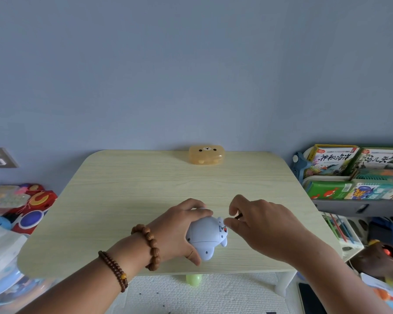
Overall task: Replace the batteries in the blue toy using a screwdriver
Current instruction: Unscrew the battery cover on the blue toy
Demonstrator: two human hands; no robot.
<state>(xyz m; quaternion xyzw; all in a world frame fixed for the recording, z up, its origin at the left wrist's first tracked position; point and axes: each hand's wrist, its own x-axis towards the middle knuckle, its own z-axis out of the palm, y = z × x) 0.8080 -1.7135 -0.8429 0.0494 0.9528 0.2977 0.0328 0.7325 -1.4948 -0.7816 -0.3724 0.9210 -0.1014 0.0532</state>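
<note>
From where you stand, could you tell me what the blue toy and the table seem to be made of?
The blue toy looks like hard moulded plastic, matte: smooth rounded shells with visible seams. The table appears to be pale wood-grain laminate or veneer, going by its printed-looking streaks and rounded corners; which one is unclear.

Bench (127, 191) was pale wood-grain, rounded corners, set against the blue wall. Amber bear-face case (206, 154) sat at the far edge, centre. Blue toy (205, 237) lay near the front edge, well apart from the case.
</note>
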